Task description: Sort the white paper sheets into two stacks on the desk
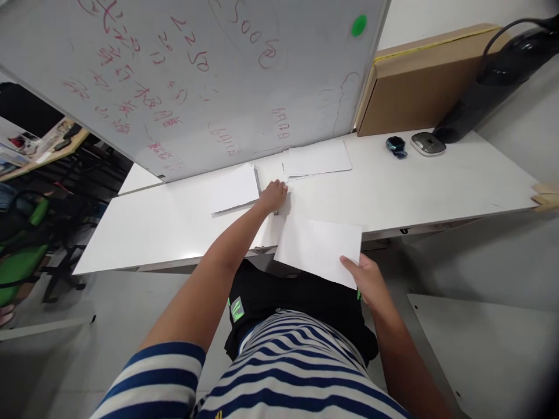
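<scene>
My right hand [367,276] pinches white paper sheets [321,247] by their right corner, thumb on top. The sheets reach over the desk's front edge, their far left part close to the desktop. My left hand [273,195] is on the desk with its fingers curled down. A small dark end of something [276,212] shows below that hand; the rest is hidden. To the left of it lies a stack of white paper [236,189]. Another white paper stack [318,158] sits behind and to the right, with a dark staple-like mark at its left edge.
A whiteboard [196,87] with red writing stands along the back of the white desk [437,180]. At the right are a smartwatch [396,146], a rounded grey device [428,143], a cardboard box [419,87] and a black cylinder [493,81]. A green chair [21,265] stands left.
</scene>
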Demonstrator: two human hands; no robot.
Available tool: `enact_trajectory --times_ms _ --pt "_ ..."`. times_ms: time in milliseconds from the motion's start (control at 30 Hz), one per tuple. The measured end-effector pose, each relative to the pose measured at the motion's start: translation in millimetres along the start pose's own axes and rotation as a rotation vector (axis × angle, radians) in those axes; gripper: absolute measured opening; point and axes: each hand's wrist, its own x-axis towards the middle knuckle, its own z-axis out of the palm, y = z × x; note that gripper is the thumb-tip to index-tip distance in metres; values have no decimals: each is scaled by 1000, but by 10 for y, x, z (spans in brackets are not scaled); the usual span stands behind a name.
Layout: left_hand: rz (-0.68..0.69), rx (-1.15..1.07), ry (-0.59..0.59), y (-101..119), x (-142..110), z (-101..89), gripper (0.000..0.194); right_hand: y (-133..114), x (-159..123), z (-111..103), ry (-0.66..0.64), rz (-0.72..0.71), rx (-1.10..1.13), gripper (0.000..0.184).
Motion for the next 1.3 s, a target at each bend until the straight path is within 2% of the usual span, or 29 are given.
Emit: enact_trajectory --times_ms 67,133,267,367,433,533,600,700,833,967,1100,1200,1300 --pt "-69 -51 104 17 -51 68 55 -7 -42 -157 65 22 74 45" --pt "-112 -78 160 40 -89 111 56 -42 -72 -302 127 36 191 49" --pt "-143 -69 161 77 -104 122 55 -153 -72 -478 226 32 351 53" --pt "-148 -75 156 74 -89 123 56 -220 -26 -512 345 -28 355 50" --pt "-142 -82 158 57 -76 139 57 -253 17 -521 375 -29 338 49" --pt "-135 -91 156 20 -52 172 56 -302 95 -541 319 -17 342 48" --pt "-131 -105 149 -5 -34 188 55 -337 147 -560 303 -65 360 45" --pt "-119 -134 133 -30 -14 194 54 -389 202 -585 331 -115 366 41" --pt "-108 -160 116 -37 -5 176 52 -439 203 -567 348 -91 343 35" --pt "-105 -172 82 -37 -4 134 51 -422 145 -506 377 -152 237 38" --pt "-73 -192 27 -49 -38 88 50 -454 147 -489 294 -139 132 42" --pt "-52 -198 -9 -54 -122 76 50 -672 338 -465 265 -245 134 37" --pt "-42 -206 -47 -45 -237 91 53 -1063 783 -380 197 -357 109 30"
